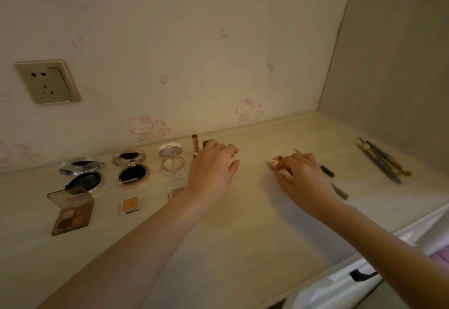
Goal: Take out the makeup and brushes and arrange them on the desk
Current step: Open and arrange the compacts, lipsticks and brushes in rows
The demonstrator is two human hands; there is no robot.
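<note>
The small pale item [275,163] is pinched in the fingertips of the right grip [302,176], low over the middle of the bench [243,223] and somewhat toward its back edge. It is too blurred for its kind to be told. If it were let go before being settled flat, it could roll or skid. The dark pencils [339,190], lying just beside the right wrist, could also be nudged toward the front edge by the heel of the hand.

The greater risk is judged to lie by the back edge. An upright lipstick [195,144] stands there just beside the left grip [211,165], and a careless sweep could topple it into the row of open compacts [131,170].

Both forearms are stretched forward with the palms turned down. The right grip is curled round its item. The left grip's visible fingers are loosely spread and its thumb is hidden, so whether the brown piece [206,143] behind it is held cannot be told. The brushes [381,163] lie well apart, at the bench's right end.
</note>
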